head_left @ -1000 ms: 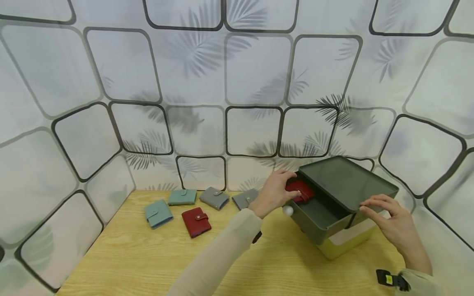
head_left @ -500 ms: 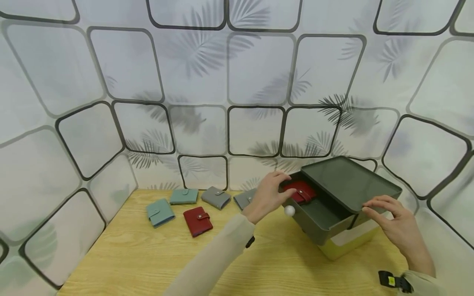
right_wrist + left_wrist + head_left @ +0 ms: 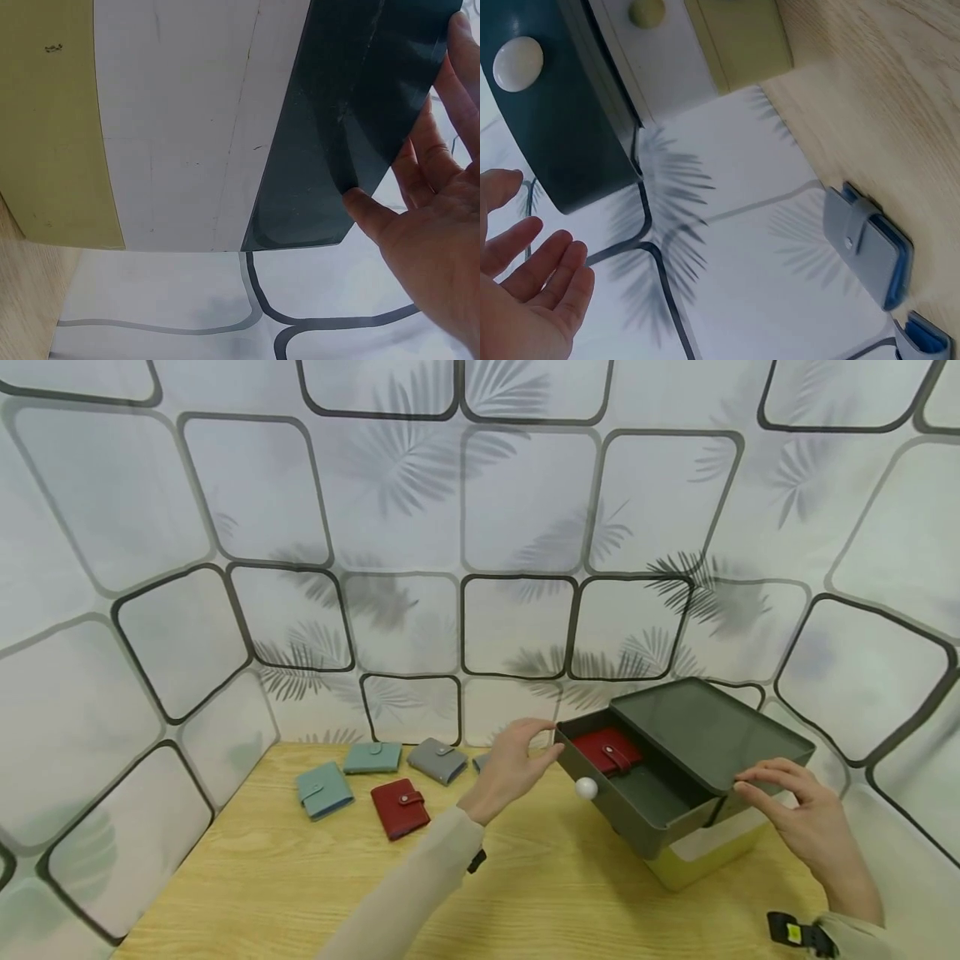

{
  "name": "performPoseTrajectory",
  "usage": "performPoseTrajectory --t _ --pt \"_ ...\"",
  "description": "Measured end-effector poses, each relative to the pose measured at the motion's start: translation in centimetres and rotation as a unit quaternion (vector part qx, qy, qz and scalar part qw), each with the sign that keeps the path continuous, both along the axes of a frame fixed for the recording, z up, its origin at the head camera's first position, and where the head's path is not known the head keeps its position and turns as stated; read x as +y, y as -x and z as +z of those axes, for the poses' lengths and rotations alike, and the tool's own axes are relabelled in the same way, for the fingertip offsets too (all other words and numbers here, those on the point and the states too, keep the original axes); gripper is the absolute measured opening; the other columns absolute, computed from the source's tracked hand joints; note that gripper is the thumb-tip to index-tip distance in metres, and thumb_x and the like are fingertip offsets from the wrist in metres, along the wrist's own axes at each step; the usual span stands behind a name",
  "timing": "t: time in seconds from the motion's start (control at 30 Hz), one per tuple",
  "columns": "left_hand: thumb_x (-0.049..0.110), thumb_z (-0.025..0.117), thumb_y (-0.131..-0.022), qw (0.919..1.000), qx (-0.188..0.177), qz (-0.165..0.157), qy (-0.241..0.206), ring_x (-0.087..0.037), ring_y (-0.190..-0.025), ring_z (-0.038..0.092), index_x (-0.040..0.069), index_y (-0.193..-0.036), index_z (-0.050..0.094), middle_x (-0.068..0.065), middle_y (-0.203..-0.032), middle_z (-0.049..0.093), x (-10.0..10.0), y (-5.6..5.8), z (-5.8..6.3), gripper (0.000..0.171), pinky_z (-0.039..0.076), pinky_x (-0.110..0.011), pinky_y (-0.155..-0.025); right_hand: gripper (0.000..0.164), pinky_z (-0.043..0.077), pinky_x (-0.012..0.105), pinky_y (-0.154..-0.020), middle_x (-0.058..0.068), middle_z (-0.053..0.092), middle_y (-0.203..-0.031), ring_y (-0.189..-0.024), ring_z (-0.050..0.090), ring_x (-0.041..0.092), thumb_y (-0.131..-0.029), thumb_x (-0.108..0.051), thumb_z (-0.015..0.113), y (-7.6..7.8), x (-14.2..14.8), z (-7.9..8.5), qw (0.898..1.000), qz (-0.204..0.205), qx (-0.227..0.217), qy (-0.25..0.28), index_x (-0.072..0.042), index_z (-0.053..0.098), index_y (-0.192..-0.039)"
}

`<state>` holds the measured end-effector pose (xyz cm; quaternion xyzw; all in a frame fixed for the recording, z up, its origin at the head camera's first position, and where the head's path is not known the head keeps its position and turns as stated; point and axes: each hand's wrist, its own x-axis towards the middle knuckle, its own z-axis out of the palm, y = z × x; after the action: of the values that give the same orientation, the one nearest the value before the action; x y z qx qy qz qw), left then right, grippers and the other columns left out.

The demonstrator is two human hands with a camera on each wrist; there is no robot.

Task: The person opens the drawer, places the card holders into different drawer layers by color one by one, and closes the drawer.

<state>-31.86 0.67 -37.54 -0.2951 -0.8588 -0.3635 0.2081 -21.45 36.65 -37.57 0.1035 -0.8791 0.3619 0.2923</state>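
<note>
Left hand [image 3: 510, 767], as I see it on my feed, is loosely spread, thumb apart from relaxed fingers, with nothing in its grasp; its fingertips sit just beside the front corner of the pulled-out drawer [image 3: 622, 814], and I can't tell whether one brushes the rim. Just past that rim, inside the drawer at its end nearer this hand, lies the red wallet [image 3: 602, 748], strap fastened. I'd expect it to be light, slightly padded and flexible, with a smooth cover that could slip; I'd take it by its two long edges rather than by the strap. The white knob [image 3: 587, 788] looks the surest hold on the drawer.

Across the box, the right hand [image 3: 810, 818] holds a corner of the drawer box [image 3: 712, 731], thumb against the dark green side, fingers along the top edge. Its walls look thin and stiff; I'd guess it slides if pulled unbraced.

Farther off, another red wallet [image 3: 400, 810] lies on the table [image 3: 262, 877]. I can read no brand, label or lettering; the box side shows only scuffs.
</note>
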Motion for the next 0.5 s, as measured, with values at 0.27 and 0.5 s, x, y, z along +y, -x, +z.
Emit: performPoseTrajectory --t 0.27,0.5 --pt "0.026 0.066 -0.095 0.9997 0.012 0.020 0.005 -0.025 -0.118 0.060 0.009 -0.120 0.068 -0.008 -0.122 0.068 -2.7 0.1 -1.2 0.031 0.048 -0.041 -0.100 0.015 0.028 0.002 -0.082 -0.028 0.053 -0.108 -0.105 0.041 -0.012 -0.090 -0.010 0.071 -0.2 0.0 0.1 1.000 -0.008 0.002 0.002 -0.005 0.073 -0.103" --pt "0.024 0.064 -0.095 0.9990 -0.011 0.040 0.015 -0.026 -0.114 0.062 0.008 -0.121 0.067 -0.009 -0.120 0.068 -5.3 0.3 -3.5 0.030 0.050 -0.043 -0.096 0.015 0.030 0.002 -0.082 -0.027 0.054 -0.107 -0.103 0.043 -0.012 -0.089 -0.009 0.071 -0.1 0.0 0.2 1.000 0.001 -0.002 0.001 -0.005 0.073 -0.104"
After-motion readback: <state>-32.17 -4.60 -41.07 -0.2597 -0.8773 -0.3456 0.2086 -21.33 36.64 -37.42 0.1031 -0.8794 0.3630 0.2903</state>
